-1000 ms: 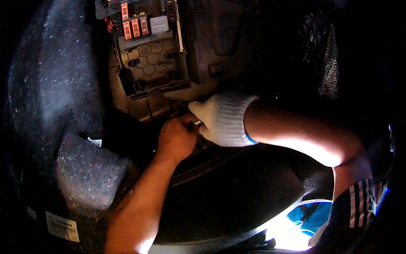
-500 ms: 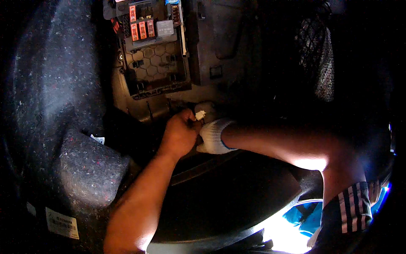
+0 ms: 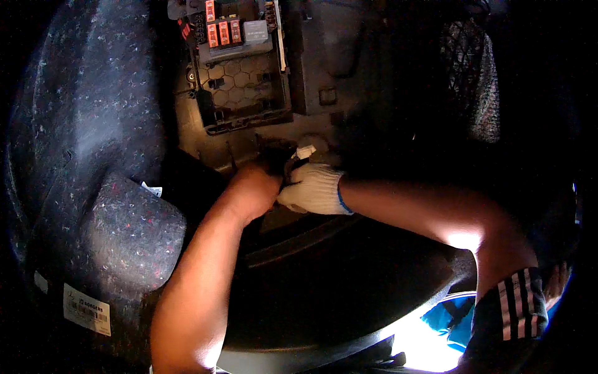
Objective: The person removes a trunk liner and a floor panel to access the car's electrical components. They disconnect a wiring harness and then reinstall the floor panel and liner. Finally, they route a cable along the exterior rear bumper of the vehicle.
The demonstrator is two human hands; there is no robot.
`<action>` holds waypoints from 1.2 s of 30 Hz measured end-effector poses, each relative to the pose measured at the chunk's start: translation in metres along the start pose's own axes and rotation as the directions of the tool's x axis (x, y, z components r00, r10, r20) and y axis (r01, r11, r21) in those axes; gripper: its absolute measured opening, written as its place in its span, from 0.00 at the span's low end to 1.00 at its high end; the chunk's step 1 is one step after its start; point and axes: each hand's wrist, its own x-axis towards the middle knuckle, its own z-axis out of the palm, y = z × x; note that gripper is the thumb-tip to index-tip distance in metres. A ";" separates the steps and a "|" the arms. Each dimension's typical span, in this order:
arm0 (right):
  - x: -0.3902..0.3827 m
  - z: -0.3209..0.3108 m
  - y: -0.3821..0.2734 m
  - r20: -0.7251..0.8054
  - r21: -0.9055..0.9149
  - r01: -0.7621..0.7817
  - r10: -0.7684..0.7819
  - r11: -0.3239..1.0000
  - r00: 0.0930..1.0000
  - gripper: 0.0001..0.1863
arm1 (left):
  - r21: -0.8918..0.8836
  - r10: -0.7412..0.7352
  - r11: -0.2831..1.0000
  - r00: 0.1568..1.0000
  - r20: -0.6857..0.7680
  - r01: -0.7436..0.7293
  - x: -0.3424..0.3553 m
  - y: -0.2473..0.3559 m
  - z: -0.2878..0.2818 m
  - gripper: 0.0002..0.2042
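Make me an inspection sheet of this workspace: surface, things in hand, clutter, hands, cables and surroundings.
Surface: brownish panel, partly in shadow.
Things in hand: white piece at the right hand; grip unclear.
Clutter: nothing seen, though shadow hides much.
Hands: left hand bare, fingers hidden in shadow; right hand gloved, close beside it.
Cables: a dark strand may run below the white piece; too dark to confirm.
Surroundings: fuse box beyond the hands, with orange fuses and a grey block; speckled grey liner at left; netting at right.
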 end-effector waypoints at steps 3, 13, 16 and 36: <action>-0.010 -0.016 0.002 -0.095 -0.012 -0.033 0.032 0.999 0.995 0.17 | -0.147 -0.051 0.985 0.963 0.263 0.092 0.003 -0.017 0.014 0.17; -0.010 -0.020 0.017 -0.001 0.183 -0.004 0.004 0.983 1.000 0.19 | -0.324 0.006 0.944 0.983 0.184 0.055 0.006 -0.022 0.040 0.15; -0.010 -0.024 0.030 0.048 -0.317 0.122 -0.113 0.941 0.992 0.21 | -0.370 -0.085 0.921 0.991 0.102 0.117 -0.001 -0.014 0.035 0.14; 0.007 0.004 0.010 0.264 -0.471 0.183 -0.060 0.863 0.963 0.29 | -0.058 0.207 0.973 0.952 -0.225 -0.225 -0.007 -0.005 0.024 0.18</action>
